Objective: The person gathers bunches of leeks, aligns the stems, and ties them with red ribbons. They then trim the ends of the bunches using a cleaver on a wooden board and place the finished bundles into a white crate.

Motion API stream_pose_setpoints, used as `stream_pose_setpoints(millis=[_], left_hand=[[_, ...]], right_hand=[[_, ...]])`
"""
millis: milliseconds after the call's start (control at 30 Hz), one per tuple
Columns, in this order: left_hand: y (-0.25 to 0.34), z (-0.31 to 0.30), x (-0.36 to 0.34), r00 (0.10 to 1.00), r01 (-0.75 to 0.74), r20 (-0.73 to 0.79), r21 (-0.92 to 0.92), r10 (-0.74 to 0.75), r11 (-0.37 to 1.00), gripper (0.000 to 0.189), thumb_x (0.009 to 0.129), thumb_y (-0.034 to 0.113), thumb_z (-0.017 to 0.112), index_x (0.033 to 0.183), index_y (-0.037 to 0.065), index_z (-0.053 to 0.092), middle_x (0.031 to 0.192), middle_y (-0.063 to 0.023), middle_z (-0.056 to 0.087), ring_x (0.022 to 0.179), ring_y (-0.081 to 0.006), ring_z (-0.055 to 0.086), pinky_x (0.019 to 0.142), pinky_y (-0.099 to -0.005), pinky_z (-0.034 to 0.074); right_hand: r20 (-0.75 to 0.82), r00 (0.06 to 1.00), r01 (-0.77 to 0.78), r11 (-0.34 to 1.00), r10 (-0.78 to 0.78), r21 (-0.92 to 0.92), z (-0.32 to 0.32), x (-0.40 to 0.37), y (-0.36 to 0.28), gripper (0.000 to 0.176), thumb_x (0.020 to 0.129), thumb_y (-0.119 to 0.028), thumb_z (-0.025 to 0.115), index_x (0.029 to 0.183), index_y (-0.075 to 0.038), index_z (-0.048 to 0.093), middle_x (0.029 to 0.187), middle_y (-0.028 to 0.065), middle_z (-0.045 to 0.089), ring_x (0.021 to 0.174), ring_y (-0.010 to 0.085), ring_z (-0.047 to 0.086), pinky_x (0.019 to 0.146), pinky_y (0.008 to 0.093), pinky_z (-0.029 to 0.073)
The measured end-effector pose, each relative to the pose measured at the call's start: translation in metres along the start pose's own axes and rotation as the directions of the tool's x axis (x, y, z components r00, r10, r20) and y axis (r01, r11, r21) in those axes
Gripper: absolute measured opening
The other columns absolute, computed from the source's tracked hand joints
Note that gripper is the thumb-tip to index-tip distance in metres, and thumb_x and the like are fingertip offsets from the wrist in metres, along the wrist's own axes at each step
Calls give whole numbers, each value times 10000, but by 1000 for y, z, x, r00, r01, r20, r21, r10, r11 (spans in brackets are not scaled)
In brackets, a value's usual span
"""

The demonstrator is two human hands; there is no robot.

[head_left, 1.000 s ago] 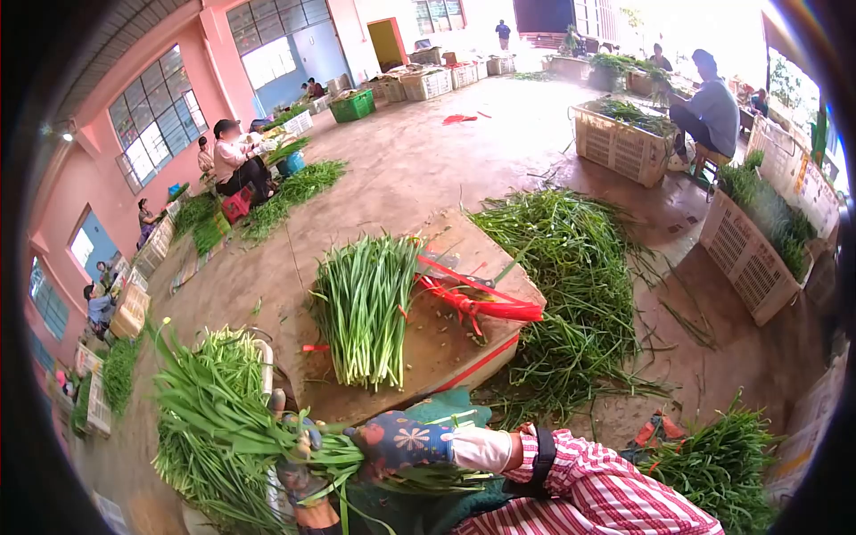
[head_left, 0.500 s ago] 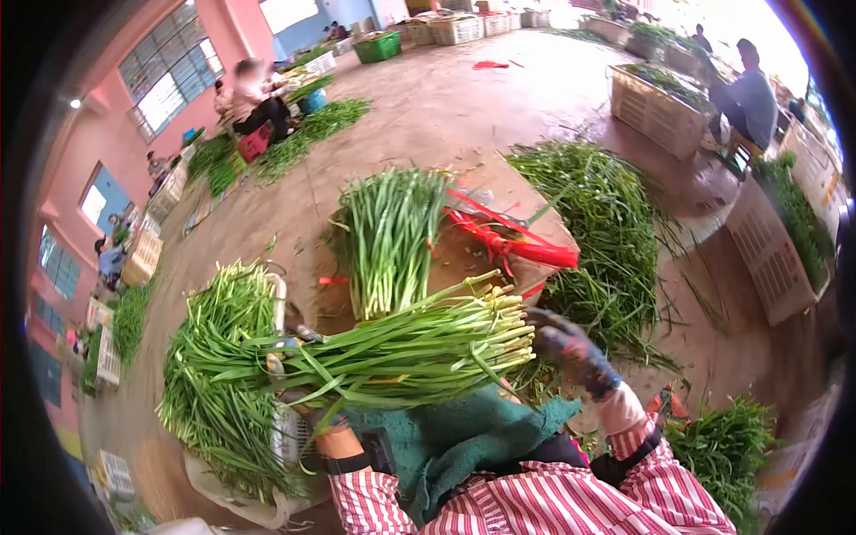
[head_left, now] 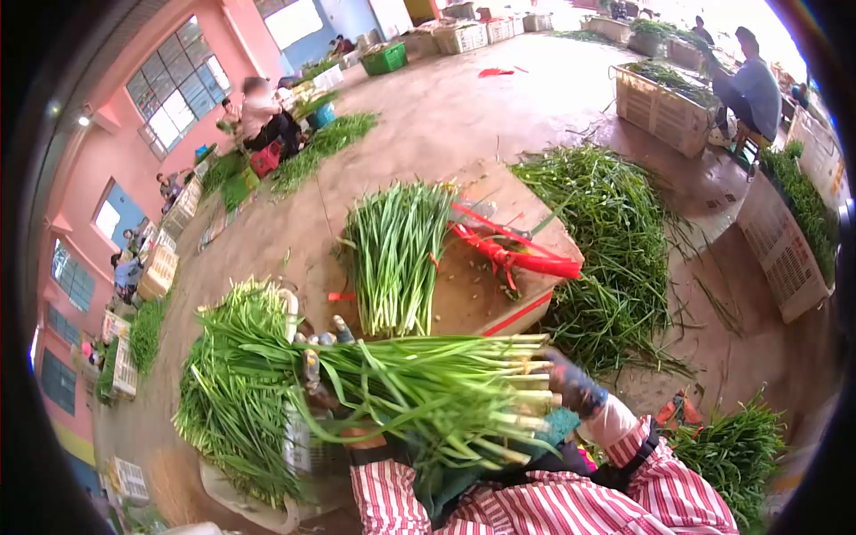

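A large loose bunch of garlic chives (head_left: 428, 366) lies sideways across my lap, its pale stalk ends to the right and blurred. My left hand (head_left: 321, 357), in a stained glove, is closed around the leafy part. My gloved right hand (head_left: 575, 383) is flat against the cut ends, fingers apart and partly hidden behind the stalks. Just ahead, a neat bundle of chives (head_left: 399, 259) rests on a board (head_left: 477, 299), a red band at its side. Red plastic ties (head_left: 517, 254) lie to its right. Beneath the bunch, a green cloth (head_left: 562, 426) covers my lap.
At my left, a white basket (head_left: 292, 312) holds a heap of chives (head_left: 236, 392). More greens (head_left: 606, 259) are piled on the floor at right, with another pile (head_left: 727, 455) nearer. Crates (head_left: 664, 120) and seated people (head_left: 753, 89) stand farther off.
The bunch has come lower and closer to my body, its stalk ends spreading downward. My right hand has moved down against the ends. My left hand keeps its grip. The view has shifted slightly.
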State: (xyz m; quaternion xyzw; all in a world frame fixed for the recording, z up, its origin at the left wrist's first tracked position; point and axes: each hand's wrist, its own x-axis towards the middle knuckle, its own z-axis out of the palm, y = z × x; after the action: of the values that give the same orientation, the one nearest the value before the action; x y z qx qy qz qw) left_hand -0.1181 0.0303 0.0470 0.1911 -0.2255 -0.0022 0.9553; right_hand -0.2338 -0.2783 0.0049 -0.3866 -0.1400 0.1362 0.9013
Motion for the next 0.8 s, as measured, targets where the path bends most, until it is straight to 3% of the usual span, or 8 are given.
stream_pose_setpoints(millis=[200,267,400,500,567,667,733,800], left_hand=[[4,8,30,999,-42,29,-19,43,999,211,847,221,530,995,73,557,897,-10,586,927,-136,519,1003,-364,301],[1,10,34,999,-41,30,-14,41,999,208,846,218,531,994,74,557,895,-9,585,926,-135,519,1004,-364,299],[0,11,37,999,-47,23,-27,48,999,203,843,211,533,990,74,558,889,-6,584,925,-134,518,1006,-365,295],[-1,10,38,998,-52,30,-48,54,997,199,841,206,535,988,75,558,885,-5,583,923,-134,517,1008,-366,291],[-1,9,36,998,-58,20,-48,59,997,196,839,203,537,986,75,558,883,-4,583,922,-133,517,1009,-367,289],[-4,9,39,998,-55,39,-72,58,996,192,837,198,538,984,75,559,879,-2,582,921,-133,517,1011,-368,286],[-1,6,31,998,-61,26,-64,62,996,190,836,195,540,982,76,559,876,-1,582,920,-132,516,1012,-368,284],[-3,5,29,998,-64,16,-70,65,996,187,834,192,541,980,76,559,873,0,581,919,-132,516,1013,-369,281]], right_hand=[[-177,967,-184,983,185,21,12,2,-16,486,828,-161,583,1261,-37,400,1268,110,440,1147,203,440,963,370,363],[227,912,385,521,-341,-762,-15,-1,7,390,800,-175,607,1150,-43,495,1160,88,522,1071,188,496,903,352,407],[-94,990,51,873,-110,-486,-35,-7,23,401,786,-180,563,1164,-61,508,1166,113,519,1088,284,489,943,395,372],[653,636,618,-235,-410,-750,-30,-8,10,324,847,-217,548,1099,-13,528,1092,97,555,929,175,550,773,294,473],[-334,885,-360,931,325,-50,-21,-12,-6,420,841,-246,525,1209,-55,461,1130,91,550,1114,253,470,982,403,338],[546,721,583,-52,-427,-811,-43,-2,2,337,828,-204,571,1105,-17,536,1103,119,566,984,178,551,867,328,427],[570,738,619,25,-361,-785,-41,-5,3,357,803,-203,599,1102,-18,537,1168,158,515,1070,218,512,924,377,392],[-70,998,-5,983,-9,-185,-18,-9,-3,446,807,-135,583,1214,-38,429,1196,161,484,1083,251,495,937,372,393]])
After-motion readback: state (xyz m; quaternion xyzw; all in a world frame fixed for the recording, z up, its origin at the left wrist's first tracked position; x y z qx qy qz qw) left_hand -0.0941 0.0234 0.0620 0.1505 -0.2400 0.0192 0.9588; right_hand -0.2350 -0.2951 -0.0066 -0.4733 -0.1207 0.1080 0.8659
